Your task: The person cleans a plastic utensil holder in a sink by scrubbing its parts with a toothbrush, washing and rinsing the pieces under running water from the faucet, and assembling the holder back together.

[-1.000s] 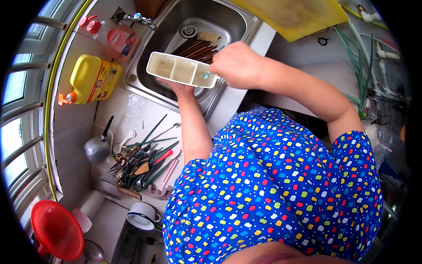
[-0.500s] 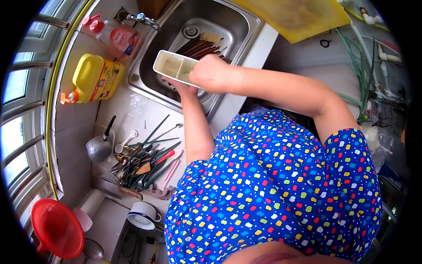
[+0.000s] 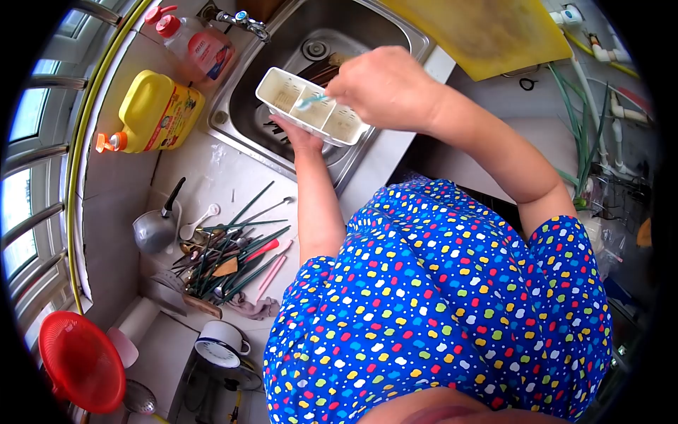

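Over the sink, a white utensil holder [image 3: 289, 116] with three compartments is tilted so that its inside faces me. My left hand [image 3: 302, 136] grips it from below, the fingers partly hidden behind its wall. In my right hand [image 3: 388, 88] is a light-blue toothbrush [image 3: 318, 101], its pale head over the holder's middle compartment. The fingers are pinched round the handle, most of which they cover. Dark chopsticks [image 3: 318, 73] lie in the steel sink [image 3: 258, 145] under and behind the holder.
A tap [image 3: 244, 21], a pink-capped soap bottle [image 3: 205, 53] and a yellow jug [image 3: 157, 113] stand by the sink. Chopsticks and cutlery [image 3: 229, 261] lie heaped on the counter beside a small grey pot [image 3: 155, 230]. A yellow board [image 3: 487, 35] is at the upper right.
My right hand has lifted out of the holder and moved up and right, bringing the toothbrush into view. The holder has tipped slightly, showing more of its compartments.
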Demonstrator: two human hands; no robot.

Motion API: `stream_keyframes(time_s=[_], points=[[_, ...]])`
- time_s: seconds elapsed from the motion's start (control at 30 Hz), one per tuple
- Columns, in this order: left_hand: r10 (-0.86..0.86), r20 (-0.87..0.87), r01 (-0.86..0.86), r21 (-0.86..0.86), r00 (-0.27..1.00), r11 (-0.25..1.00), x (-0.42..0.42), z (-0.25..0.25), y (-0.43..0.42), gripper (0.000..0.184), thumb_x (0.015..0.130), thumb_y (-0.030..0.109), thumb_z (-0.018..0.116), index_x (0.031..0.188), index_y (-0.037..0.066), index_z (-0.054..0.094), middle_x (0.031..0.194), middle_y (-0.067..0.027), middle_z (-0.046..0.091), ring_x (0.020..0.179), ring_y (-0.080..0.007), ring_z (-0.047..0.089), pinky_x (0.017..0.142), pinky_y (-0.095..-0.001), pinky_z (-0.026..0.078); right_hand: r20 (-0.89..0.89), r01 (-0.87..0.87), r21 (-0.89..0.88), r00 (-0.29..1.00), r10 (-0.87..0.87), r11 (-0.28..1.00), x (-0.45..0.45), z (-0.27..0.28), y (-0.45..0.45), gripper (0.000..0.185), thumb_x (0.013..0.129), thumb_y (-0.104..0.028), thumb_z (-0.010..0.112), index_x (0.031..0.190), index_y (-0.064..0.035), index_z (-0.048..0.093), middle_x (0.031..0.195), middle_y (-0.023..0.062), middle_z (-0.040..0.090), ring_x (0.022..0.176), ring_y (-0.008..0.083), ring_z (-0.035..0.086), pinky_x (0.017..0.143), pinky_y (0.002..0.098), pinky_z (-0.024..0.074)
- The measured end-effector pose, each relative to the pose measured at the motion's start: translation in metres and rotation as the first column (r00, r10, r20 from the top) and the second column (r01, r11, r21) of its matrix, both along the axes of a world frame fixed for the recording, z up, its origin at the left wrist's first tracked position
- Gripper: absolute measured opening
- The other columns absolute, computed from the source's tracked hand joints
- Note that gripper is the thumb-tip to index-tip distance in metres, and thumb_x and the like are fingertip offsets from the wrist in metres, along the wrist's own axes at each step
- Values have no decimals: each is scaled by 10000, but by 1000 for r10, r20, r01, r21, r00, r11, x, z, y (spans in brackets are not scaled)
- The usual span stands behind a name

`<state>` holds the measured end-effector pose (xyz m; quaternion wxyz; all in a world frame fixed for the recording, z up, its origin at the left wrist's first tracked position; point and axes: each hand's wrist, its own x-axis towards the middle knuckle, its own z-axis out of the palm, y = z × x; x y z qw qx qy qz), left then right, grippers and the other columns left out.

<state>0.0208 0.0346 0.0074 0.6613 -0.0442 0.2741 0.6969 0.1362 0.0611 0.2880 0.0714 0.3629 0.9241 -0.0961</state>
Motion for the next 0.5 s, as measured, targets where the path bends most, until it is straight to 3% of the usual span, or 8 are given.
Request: stream_keyframes(time_s=[0.07, 0.1, 0.17, 0.23, 0.3, 0.4, 0.5], points=[[-45, 23, 44, 41, 999, 998, 0, -4, 3, 860, 785, 775, 173, 1361, 161, 347, 1340, -69, 436, 1214, -282, 435, 1014, -445, 361, -213, 41, 115, 977, -16, 992, 3, 13, 5, 144, 653, -103, 604, 771, -93, 686, 697, 98, 621, 709, 313, 624, 610, 413, 496], [-101, 42, 97, 81, 994, 992, 2, 1, 3, 852, 796, 765, 142, 1373, 167, 334, 1355, -70, 420, 1221, -288, 427, 1021, -439, 354, -211, 54, 120, 977, -27, 991, 0, 10, 9, 144, 653, -103, 604, 771, -93, 686, 697, 98, 621, 709, 313, 624, 610, 413, 496], [-129, 57, 126, 63, 990, 990, 6, 23, -1, 854, 800, 761, 137, 1366, 155, 342, 1339, -75, 436, 1219, -289, 428, 1013, -437, 364, 31, -36, 44, 999, 34, 998, -19, -9, 23, 138, 670, -104, 602, 777, -87, 688, 751, 102, 633, 751, 307, 629, 639, 406, 500], [-219, 66, 204, 188, 973, 961, 3, 27, -2, 851, 803, 759, 142, 1360, 151, 353, 1329, -76, 449, 1216, -289, 431, 1007, -434, 368, -20, -73, 27, 997, 74, 997, -32, -42, 31, 143, 667, -113, 597, 765, -82, 696, 752, 116, 648, 752, 303, 641, 645, 396, 511], [-217, 39, 208, 160, 975, 965, 2, 27, -2, 849, 804, 757, 145, 1362, 152, 349, 1332, -75, 445, 1216, -289, 431, 1006, -434, 369, -77, -119, 5, 990, 119, 993, -43, -70, 34, 150, 664, -121, 591, 754, -78, 703, 753, 131, 662, 752, 300, 653, 650, 386, 523], [-203, -23, 205, 87, 979, 975, 2, 27, -2, 841, 808, 753, 152, 1369, 154, 338, 1341, -73, 435, 1217, -288, 429, 1002, -433, 371, 1, -123, 126, 992, 124, 984, -52, -83, 40, 161, 697, -124, 577, 781, -80, 708, 809, 113, 678, 804, 273, 659, 671, 366, 527], [-195, -59, 198, 48, 979, 979, 6, 24, 0, 836, 811, 750, 158, 1374, 156, 330, 1348, -72, 428, 1218, -287, 428, 999, -433, 373, 120, -130, 119, 986, 115, 984, -52, -73, 49, 158, 665, -132, 596, 767, -72, 701, 820, 119, 656, 782, 283, 650, 672, 361, 520]])
